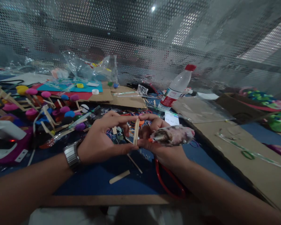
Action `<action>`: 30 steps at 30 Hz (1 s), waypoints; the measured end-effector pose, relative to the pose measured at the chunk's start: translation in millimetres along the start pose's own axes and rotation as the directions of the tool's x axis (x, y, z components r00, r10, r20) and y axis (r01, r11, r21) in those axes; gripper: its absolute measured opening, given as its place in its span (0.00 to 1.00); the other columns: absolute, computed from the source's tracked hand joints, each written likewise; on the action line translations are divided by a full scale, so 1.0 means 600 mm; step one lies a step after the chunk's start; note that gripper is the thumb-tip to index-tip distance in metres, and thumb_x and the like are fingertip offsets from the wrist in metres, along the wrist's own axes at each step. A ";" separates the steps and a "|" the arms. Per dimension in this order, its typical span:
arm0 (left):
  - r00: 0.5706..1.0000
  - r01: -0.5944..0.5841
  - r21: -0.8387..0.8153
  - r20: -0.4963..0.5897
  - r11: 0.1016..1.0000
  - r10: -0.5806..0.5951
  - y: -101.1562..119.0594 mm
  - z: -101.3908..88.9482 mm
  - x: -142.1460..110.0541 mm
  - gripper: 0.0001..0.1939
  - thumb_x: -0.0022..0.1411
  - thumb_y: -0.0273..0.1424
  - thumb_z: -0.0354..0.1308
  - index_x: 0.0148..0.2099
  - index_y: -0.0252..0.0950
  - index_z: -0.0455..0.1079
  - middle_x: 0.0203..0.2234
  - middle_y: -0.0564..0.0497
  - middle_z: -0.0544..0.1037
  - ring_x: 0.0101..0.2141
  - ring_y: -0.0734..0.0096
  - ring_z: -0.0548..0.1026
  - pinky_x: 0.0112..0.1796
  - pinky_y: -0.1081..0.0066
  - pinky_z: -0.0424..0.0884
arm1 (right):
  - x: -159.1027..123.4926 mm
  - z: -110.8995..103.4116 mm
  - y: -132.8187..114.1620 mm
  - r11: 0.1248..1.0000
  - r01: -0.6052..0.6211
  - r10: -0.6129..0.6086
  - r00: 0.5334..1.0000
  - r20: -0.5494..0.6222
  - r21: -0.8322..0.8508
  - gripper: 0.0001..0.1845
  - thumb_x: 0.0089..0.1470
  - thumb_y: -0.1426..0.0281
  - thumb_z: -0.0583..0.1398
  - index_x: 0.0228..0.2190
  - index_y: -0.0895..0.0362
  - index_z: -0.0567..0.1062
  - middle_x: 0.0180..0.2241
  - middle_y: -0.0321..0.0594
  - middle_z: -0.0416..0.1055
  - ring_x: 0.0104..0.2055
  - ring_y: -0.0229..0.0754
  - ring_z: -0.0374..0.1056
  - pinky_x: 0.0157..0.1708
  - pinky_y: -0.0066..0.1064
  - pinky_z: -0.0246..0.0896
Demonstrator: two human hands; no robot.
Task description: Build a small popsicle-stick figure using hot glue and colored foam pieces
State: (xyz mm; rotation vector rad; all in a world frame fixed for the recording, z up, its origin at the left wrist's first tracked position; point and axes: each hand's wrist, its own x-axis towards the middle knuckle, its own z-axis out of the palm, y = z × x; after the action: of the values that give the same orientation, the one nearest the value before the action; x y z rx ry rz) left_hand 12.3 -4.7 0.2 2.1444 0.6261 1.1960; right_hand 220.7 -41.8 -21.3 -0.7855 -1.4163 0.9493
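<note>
Between my two hands a small stack of wooden craft sticks (136,132) stands nearly upright. My left hand (105,134), with a metal watch at the wrist, pinches it at top and bottom between fingers and thumb. From the other side my right hand (164,150) grips the same sticks. A plastic-wrapped, brownish-pink bundle (175,135) with an orange tip lies across the back of my right hand; what it is I cannot make out. Below, a loose craft stick (119,177) lies on the blue tabletop (91,184). Red-handled scissors (168,184) are partly hidden under my right forearm.
Several coloured balls on sticks (64,109) crowd the left, beside a purple device (11,147) with a red light. A red-capped bottle (176,89) stands tilted in view behind my hands. Cardboard (243,159) covers the right. A perforated metal screen (131,40) rises behind.
</note>
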 end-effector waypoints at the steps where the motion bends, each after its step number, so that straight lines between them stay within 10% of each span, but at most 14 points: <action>1: 1.000 -0.001 0.000 0.001 1.000 0.001 0.000 0.000 0.000 0.31 0.50 0.41 0.75 0.58 0.44 0.78 0.31 0.49 0.81 0.36 0.60 0.72 0.40 0.63 0.71 | 0.000 0.001 -0.001 1.000 -0.004 0.004 1.000 -0.003 0.004 0.22 0.39 0.72 0.78 0.26 0.51 0.70 0.50 0.36 0.73 0.52 0.49 0.72 0.46 0.45 0.71; 30: 0.998 -0.051 0.035 -0.021 0.998 0.052 0.000 0.006 -0.003 0.30 0.52 0.40 0.74 0.57 0.40 0.77 0.31 0.50 0.79 0.36 0.62 0.72 0.42 0.61 0.71 | -0.003 0.001 0.002 0.998 0.003 -0.005 1.000 0.029 0.059 0.21 0.42 0.76 0.76 0.27 0.52 0.70 0.51 0.35 0.71 0.54 0.47 0.69 0.45 0.38 0.67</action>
State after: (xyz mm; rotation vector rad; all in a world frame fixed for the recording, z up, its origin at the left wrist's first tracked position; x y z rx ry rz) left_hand 14.5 -6.8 -2.7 2.1910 0.6091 1.2466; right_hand 220.3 -43.1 -23.4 -0.7273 -1.4081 0.9990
